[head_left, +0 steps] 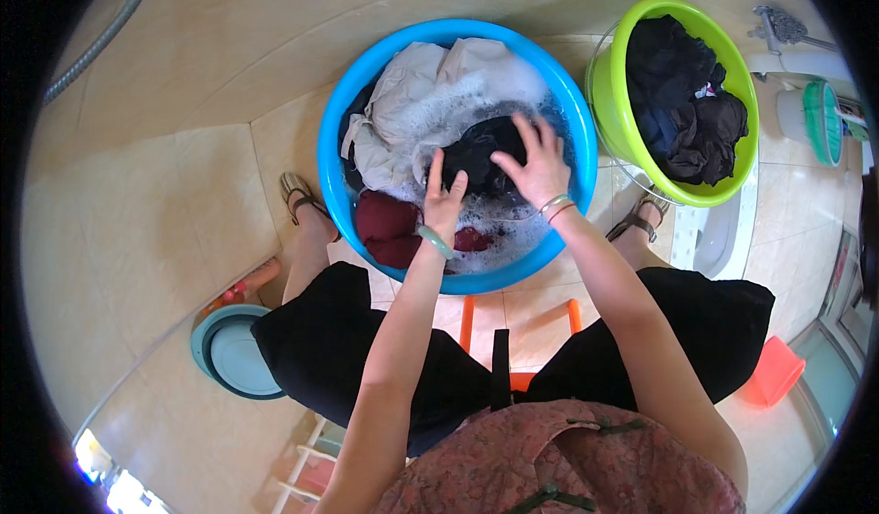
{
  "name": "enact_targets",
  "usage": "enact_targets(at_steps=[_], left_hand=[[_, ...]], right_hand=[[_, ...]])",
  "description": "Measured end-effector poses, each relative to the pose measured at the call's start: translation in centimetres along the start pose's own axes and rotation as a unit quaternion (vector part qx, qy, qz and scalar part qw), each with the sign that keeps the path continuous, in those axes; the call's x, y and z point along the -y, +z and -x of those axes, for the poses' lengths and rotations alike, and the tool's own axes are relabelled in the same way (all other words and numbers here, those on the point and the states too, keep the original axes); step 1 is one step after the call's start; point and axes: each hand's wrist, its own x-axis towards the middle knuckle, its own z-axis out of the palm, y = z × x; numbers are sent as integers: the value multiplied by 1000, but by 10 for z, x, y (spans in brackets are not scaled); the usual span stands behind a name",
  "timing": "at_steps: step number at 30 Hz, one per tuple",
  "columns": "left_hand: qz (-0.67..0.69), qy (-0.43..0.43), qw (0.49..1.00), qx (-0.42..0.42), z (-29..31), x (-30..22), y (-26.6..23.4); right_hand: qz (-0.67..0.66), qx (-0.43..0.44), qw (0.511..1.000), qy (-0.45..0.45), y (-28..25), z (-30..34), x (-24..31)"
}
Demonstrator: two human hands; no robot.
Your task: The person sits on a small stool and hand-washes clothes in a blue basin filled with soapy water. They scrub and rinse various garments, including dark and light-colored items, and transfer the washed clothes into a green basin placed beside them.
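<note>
Both my hands are over a large blue basin (pixel 336 212) of soapy water and clothes. My left hand (pixel 444 205), a green bangle on its wrist, has its fingers apart by the left edge of a black garment (pixel 478 155). My right hand (pixel 542 168) spreads its fingers at that garment's right side, slightly blurred; whether it touches the cloth I cannot tell. A light grey-white garment (pixel 403 88) is heaped at the far left of the basin. Nearer me lies a dark red garment (pixel 388 228), partly in the suds (pixel 513 230).
A lime green bucket (pixel 612 102) of dark clothes (pixel 673 84) stands right of the basin. Beside it is a white squat toilet (pixel 723 239). Grey-blue basins (pixel 243 354) sit at left, a coral-red bin (pixel 774 372) at right. Orange stool legs (pixel 467 324) show between my knees.
</note>
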Motion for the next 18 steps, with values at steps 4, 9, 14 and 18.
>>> enact_targets(at_steps=[4, 9, 14, 18], left_hand=[[-171, 105, 980, 0, -42, 59, -26], [9, -164, 986, -15, -77, 61, -4], [310, -181, 926, 115, -44, 19, 0], [405, -157, 865, 253, -30, -25, -6]], right_hand=[[83, 164, 983, 14, 30, 0, -2], [2, 121, 981, 153, 80, -19, -49], [-185, 1, 980, -72, 5, 7, 36], [-178, 47, 956, -229, -52, 48, 104]])
